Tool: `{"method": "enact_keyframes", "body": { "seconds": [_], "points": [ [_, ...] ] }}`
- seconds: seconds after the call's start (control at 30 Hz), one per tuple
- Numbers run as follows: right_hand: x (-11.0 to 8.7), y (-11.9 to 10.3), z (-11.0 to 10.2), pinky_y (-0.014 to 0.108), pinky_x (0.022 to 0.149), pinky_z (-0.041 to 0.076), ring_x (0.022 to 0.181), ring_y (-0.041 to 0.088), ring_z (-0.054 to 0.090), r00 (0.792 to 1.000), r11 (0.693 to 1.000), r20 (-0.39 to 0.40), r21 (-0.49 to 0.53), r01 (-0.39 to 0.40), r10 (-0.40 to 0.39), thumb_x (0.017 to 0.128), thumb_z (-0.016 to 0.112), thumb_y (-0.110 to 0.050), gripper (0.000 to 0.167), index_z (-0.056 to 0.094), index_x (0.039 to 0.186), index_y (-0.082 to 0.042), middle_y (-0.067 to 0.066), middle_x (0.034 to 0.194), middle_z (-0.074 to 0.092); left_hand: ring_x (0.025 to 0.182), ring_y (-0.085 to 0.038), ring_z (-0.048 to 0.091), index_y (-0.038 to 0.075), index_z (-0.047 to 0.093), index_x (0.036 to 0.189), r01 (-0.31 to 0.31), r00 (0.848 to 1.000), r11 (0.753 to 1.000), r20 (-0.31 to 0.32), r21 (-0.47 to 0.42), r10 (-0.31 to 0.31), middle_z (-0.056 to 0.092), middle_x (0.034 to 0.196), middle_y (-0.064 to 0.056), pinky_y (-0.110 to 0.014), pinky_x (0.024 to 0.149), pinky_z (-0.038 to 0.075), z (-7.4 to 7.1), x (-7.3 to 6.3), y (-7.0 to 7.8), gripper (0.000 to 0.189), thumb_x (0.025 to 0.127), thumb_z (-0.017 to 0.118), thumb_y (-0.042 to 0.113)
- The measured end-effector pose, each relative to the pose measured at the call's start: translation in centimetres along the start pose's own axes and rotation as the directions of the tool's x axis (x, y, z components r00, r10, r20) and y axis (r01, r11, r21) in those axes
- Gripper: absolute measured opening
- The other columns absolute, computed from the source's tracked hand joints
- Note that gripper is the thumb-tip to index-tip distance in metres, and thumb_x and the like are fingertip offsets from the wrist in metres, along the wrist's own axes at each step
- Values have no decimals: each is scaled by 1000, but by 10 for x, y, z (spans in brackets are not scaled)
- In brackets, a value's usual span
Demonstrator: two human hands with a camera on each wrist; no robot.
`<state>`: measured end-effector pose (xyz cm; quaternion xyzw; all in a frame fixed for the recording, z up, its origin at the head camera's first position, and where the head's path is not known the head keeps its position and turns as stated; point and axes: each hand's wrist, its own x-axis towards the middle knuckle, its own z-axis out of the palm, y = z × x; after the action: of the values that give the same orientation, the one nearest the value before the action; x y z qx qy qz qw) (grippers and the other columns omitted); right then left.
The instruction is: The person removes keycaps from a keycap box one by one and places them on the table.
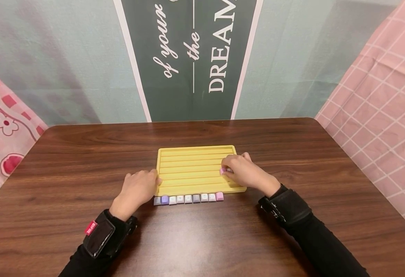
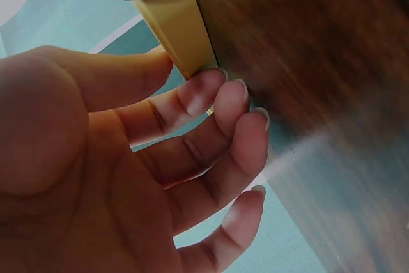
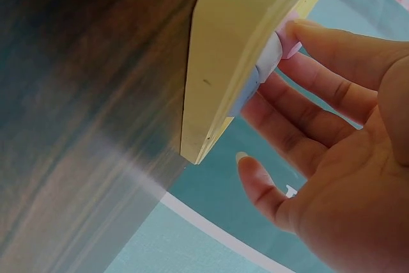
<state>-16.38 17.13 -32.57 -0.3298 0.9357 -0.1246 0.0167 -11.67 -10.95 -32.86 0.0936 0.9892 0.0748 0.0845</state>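
Observation:
A yellow ridged keycap tray (image 1: 185, 164) lies on the table. My left hand (image 1: 138, 191) holds the tray's left edge, thumb on one side of the rim and curled fingers against the other. Over the tray's right part, my right hand (image 1: 245, 172) pinches a pink keycap (image 1: 222, 171) between thumb and finger. In the right wrist view a white keycap (image 3: 270, 57) and a bluish keycap (image 3: 246, 91) sit in line beside the pink one, partly behind the tray's rim. From above, the hand mostly hides these two.
Along the tray's near edge runs a row of several keycaps: white (image 1: 188, 199), grey, purple (image 1: 165, 200) and, at the right end, pink (image 1: 219, 196). The brown wooden table (image 1: 202, 238) ends at a hanging cloth (image 1: 202, 104) behind; pink cloths hang at both sides.

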Motion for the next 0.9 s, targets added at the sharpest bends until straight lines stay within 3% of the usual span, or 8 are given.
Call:
{"method": "enact_keyframes", "body": {
  "seconds": [0.9],
  "points": [
    [0, 0, 1, 35, 66, 25, 69, 9, 51, 1000, 1000, 3, -8, -4, 4, 83, 67, -9, 7, 62, 80, -13, -5, 76, 57, 61, -20, 49, 5, 55, 83, 3, 1000, 1000, 1, 7, -3, 46, 62, -4, -37, 59, 32, 0, 0, 0, 20, 94, 52, 21]
  ]
}}
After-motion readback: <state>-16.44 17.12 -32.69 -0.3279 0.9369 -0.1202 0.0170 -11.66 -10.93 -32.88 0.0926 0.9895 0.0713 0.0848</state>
